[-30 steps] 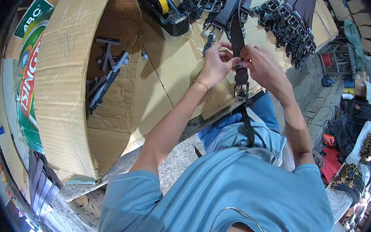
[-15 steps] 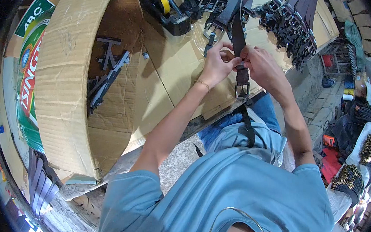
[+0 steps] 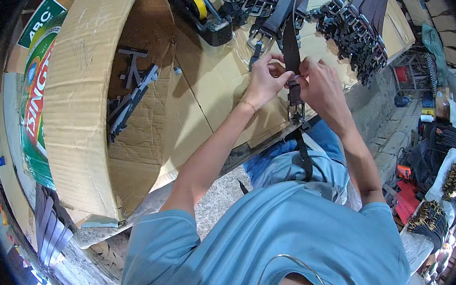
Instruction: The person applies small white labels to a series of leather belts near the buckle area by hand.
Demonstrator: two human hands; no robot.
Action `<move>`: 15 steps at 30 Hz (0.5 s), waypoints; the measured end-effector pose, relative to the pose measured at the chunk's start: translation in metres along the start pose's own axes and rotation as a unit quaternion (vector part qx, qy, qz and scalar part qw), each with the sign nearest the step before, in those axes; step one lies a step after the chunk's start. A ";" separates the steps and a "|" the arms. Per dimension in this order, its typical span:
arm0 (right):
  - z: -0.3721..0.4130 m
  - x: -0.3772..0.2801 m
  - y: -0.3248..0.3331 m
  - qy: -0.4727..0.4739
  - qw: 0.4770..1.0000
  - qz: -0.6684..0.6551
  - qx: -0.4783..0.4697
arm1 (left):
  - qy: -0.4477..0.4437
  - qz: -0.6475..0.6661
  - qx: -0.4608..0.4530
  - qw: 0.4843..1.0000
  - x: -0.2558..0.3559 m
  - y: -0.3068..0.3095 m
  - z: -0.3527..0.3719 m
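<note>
A dark belt (image 3: 291, 46) runs across the cardboard-covered table, and its buckle (image 3: 296, 114) lies at the near edge. My left hand (image 3: 269, 78) is at the belt's left side, thumb and forefinger pinched at the strap just above the buckle. From the right, my right hand (image 3: 320, 84) has curled fingers on the same spot. Something small and pale shows between the fingertips, too small to make out. Part of the belt hangs below the table edge over my lap.
A cardboard box (image 3: 77, 101) holding dark strips (image 3: 131, 104) stands at the left. A tape dispenser (image 3: 213, 28) is at the top. Bundles of buckled belts (image 3: 355, 25) lie at the back right. Tools and more straps (image 3: 432, 217) are on the floor at right.
My right hand has turned slightly, its fingers curling more over the strap. My left hand has hardly moved.
</note>
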State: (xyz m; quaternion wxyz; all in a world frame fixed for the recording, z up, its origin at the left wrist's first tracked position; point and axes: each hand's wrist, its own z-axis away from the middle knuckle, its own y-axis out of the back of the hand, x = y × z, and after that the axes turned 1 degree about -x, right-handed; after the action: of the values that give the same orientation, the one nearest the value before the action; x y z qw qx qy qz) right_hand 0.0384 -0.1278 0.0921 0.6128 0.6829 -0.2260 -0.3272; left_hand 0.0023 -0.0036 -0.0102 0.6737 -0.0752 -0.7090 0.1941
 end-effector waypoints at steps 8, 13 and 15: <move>0.008 0.019 0.006 -0.031 0.986 -0.146 0.070 | 0.006 0.004 0.006 1.000 0.009 0.000 0.003; 0.013 0.036 0.003 -0.061 0.964 -0.243 0.084 | 0.020 0.021 0.005 1.000 0.011 0.000 0.003; 0.016 0.044 0.003 -0.084 0.953 -0.277 0.095 | 0.020 0.019 0.003 1.000 0.011 0.000 0.003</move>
State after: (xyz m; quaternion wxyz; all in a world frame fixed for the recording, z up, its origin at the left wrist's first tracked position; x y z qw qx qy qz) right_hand 0.0569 -0.1702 0.0870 0.4091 0.7441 -0.1086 -0.5169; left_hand -0.0013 0.0000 -0.0003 0.6839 -0.0908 -0.6936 0.2073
